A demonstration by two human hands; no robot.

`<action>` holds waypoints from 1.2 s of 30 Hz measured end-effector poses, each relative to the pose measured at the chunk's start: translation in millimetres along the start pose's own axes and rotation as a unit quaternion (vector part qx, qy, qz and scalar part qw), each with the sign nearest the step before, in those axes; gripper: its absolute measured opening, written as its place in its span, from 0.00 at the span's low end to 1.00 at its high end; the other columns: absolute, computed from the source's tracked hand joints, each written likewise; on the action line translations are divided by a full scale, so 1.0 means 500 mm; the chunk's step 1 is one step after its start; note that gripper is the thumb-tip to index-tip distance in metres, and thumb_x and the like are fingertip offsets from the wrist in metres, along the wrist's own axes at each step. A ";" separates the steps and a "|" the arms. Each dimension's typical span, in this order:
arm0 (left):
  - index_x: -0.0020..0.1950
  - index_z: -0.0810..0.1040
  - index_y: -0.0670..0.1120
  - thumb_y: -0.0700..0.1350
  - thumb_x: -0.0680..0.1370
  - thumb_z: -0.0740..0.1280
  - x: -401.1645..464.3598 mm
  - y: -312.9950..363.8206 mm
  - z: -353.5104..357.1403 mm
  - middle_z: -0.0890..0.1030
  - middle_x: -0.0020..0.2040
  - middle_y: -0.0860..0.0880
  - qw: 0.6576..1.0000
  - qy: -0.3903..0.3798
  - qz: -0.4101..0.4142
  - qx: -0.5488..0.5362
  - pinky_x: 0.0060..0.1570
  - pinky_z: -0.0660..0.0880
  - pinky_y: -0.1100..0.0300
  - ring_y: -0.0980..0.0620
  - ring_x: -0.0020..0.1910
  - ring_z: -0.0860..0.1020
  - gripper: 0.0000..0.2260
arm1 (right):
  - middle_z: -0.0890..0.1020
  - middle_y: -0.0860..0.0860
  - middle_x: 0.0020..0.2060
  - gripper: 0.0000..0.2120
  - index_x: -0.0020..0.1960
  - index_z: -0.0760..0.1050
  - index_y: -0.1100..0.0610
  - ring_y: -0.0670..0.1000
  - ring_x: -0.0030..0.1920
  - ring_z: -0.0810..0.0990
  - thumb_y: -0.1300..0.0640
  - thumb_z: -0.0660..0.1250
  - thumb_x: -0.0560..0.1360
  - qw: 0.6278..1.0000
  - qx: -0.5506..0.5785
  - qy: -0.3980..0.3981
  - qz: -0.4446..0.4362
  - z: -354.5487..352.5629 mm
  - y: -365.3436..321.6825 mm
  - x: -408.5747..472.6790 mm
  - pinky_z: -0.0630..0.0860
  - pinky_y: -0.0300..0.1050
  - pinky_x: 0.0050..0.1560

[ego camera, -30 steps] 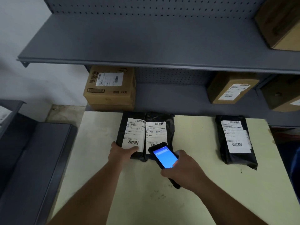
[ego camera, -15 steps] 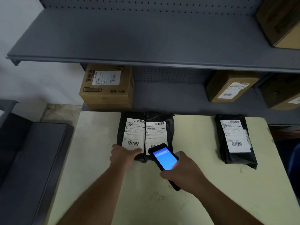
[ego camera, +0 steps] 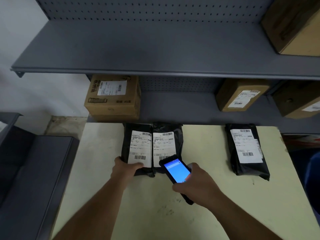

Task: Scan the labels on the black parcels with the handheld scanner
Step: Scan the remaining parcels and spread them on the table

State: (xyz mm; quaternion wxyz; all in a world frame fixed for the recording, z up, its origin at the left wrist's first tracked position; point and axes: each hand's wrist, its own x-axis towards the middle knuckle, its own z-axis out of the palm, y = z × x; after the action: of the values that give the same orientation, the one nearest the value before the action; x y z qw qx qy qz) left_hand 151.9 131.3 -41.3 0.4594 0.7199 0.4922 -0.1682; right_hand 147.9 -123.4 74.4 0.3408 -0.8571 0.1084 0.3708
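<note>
Two black parcels lie side by side at the back of the pale table (ego camera: 155,213), each with a white label. My left hand (ego camera: 123,168) grips the near edge of the left parcel (ego camera: 137,148), thumb on its label. My right hand (ego camera: 199,186) holds the handheld scanner (ego camera: 176,172), its blue screen lit; its top end sits over the lower corner of the middle parcel (ego camera: 167,144) and covers part of that label's barcode. A third black parcel (ego camera: 245,149) lies apart at the right, label up.
A grey shelf unit (ego camera: 155,70) stands behind the table, its upper shelf overhanging. Cardboard boxes sit on the lower shelf: one at left (ego camera: 112,97), one at right (ego camera: 240,94), more at the far right. A dark grey surface (ego camera: 31,179) adjoins the table's left side.
The view has tilted slightly; both hands and the scanner stay in nearly the same place at the two left parcels.
</note>
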 end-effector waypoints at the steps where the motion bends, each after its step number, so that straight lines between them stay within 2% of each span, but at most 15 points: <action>1: 0.71 0.69 0.42 0.48 0.64 0.83 -0.001 0.000 -0.007 0.81 0.61 0.43 1.000 -0.006 -0.011 -0.011 0.54 0.77 0.50 0.42 0.53 0.78 0.40 | 0.82 0.51 0.47 0.27 0.60 0.70 0.50 0.51 0.34 0.83 0.49 0.78 0.66 1.000 -0.004 0.001 -0.002 -0.001 -0.001 -0.002 0.78 0.45 0.35; 4: 0.66 0.76 0.40 0.47 0.64 0.82 0.004 -0.005 -0.028 0.83 0.57 0.42 0.999 -0.019 -0.026 -0.020 0.47 0.77 0.53 0.42 0.52 0.82 0.33 | 0.82 0.50 0.47 0.26 0.58 0.70 0.50 0.50 0.36 0.83 0.48 0.78 0.65 1.000 -0.010 0.010 -0.008 -0.006 -0.004 -0.009 0.78 0.45 0.36; 7: 0.59 0.82 0.39 0.43 0.68 0.80 -0.002 -0.008 -0.047 0.85 0.52 0.40 0.997 -0.046 -0.039 -0.039 0.43 0.80 0.54 0.42 0.47 0.84 0.21 | 0.82 0.50 0.47 0.26 0.58 0.70 0.50 0.53 0.39 0.85 0.48 0.77 0.65 1.000 -0.016 0.015 -0.016 -0.009 -0.007 -0.017 0.78 0.46 0.37; 11: 0.55 0.83 0.40 0.38 0.71 0.79 -0.017 -0.014 -0.068 0.86 0.52 0.39 0.992 -0.090 -0.050 -0.079 0.54 0.82 0.47 0.42 0.48 0.84 0.14 | 0.81 0.50 0.47 0.25 0.58 0.71 0.51 0.50 0.36 0.82 0.49 0.78 0.66 0.999 -0.021 0.016 -0.030 -0.008 -0.013 -0.031 0.78 0.45 0.36; 13: 0.56 0.83 0.41 0.38 0.71 0.79 -0.021 -0.021 -0.074 0.87 0.52 0.39 0.991 -0.091 -0.037 -0.092 0.55 0.82 0.46 0.41 0.50 0.85 0.14 | 0.81 0.49 0.47 0.25 0.58 0.70 0.50 0.49 0.39 0.82 0.48 0.78 0.67 0.999 -0.030 0.020 -0.038 -0.009 -0.017 -0.040 0.78 0.45 0.37; 16: 0.59 0.82 0.40 0.36 0.71 0.79 -0.036 -0.023 -0.082 0.87 0.53 0.39 0.987 -0.090 -0.013 -0.129 0.46 0.81 0.52 0.40 0.49 0.86 0.17 | 0.80 0.48 0.48 0.26 0.59 0.69 0.49 0.49 0.45 0.83 0.47 0.78 0.67 0.998 -0.042 0.025 -0.046 -0.012 -0.024 -0.056 0.79 0.45 0.40; 21: 0.68 0.71 0.40 0.34 0.72 0.79 -0.075 -0.005 -0.093 0.82 0.60 0.42 0.971 -0.078 0.038 -0.221 0.47 0.80 0.52 0.43 0.51 0.84 0.28 | 0.80 0.47 0.48 0.26 0.58 0.72 0.51 0.50 0.46 0.83 0.46 0.78 0.66 0.997 -0.049 0.026 -0.058 -0.020 -0.038 -0.083 0.79 0.46 0.41; 23: 0.70 0.70 0.42 0.34 0.71 0.79 -0.091 0.005 -0.096 0.81 0.62 0.43 0.968 -0.076 0.061 -0.230 0.50 0.80 0.51 0.43 0.54 0.84 0.30 | 0.80 0.48 0.48 0.26 0.59 0.72 0.51 0.50 0.47 0.83 0.46 0.79 0.66 0.997 -0.049 0.024 -0.061 -0.026 -0.046 -0.095 0.78 0.46 0.41; 27: 0.66 0.70 0.46 0.33 0.70 0.79 -0.110 0.024 -0.093 0.82 0.62 0.43 0.964 -0.072 0.093 -0.240 0.62 0.80 0.42 0.41 0.58 0.83 0.30 | 0.81 0.48 0.47 0.24 0.55 0.73 0.52 0.51 0.48 0.84 0.45 0.78 0.65 0.997 -0.048 0.021 -0.063 -0.037 -0.063 -0.115 0.78 0.46 0.42; 31: 0.67 0.70 0.46 0.32 0.70 0.79 -0.129 0.041 -0.085 0.83 0.61 0.43 0.956 -0.074 0.118 -0.257 0.64 0.79 0.40 0.42 0.58 0.83 0.30 | 0.80 0.48 0.47 0.23 0.52 0.73 0.53 0.51 0.45 0.82 0.44 0.78 0.65 0.996 -0.056 0.015 -0.061 -0.049 -0.076 -0.135 0.76 0.46 0.41; 34: 0.67 0.70 0.47 0.36 0.64 0.81 -0.135 0.051 -0.082 0.83 0.61 0.45 0.953 -0.075 0.128 -0.265 0.64 0.79 0.40 0.42 0.59 0.83 0.35 | 0.79 0.48 0.46 0.23 0.52 0.73 0.53 0.50 0.42 0.79 0.44 0.78 0.66 0.996 -0.063 0.012 -0.061 -0.057 -0.081 -0.147 0.75 0.46 0.41; 36: 0.66 0.70 0.48 0.37 0.64 0.81 -0.135 0.054 -0.080 0.83 0.60 0.46 0.952 -0.074 0.137 -0.265 0.65 0.79 0.39 0.42 0.60 0.83 0.35 | 0.78 0.48 0.45 0.23 0.52 0.73 0.53 0.50 0.42 0.79 0.44 0.78 0.66 0.996 -0.064 0.010 -0.061 -0.062 -0.083 -0.154 0.74 0.46 0.41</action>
State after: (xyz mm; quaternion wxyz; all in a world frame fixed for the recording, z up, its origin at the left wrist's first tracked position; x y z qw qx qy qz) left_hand 135.8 124.5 39.6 0.6872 0.6187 0.3803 -0.0200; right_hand 129.6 -118.4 165.0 0.3061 -0.8860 0.0352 0.3466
